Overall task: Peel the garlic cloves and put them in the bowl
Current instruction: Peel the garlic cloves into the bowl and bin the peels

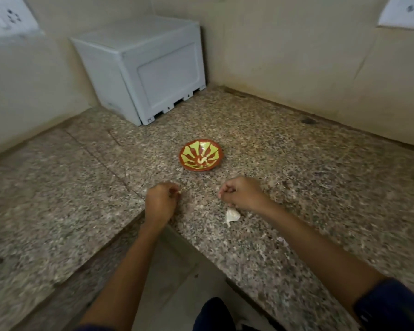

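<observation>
near bowl (201,155), both hands curled; garlic (232,216) beside right hand (243,193).

Speckled granite counter (285,163), polished w/ dull sheen. Bowl (201,155) glazed, glossy red-brown w/ yellow-green pattern. Garlic (232,216) in dry, papery white skin. White box (141,68) seen as smooth matt plastic.

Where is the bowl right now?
In the head view the bowl sits on the granite counter near centre, just beyond both hands, in front of the white box in the corner.
</observation>
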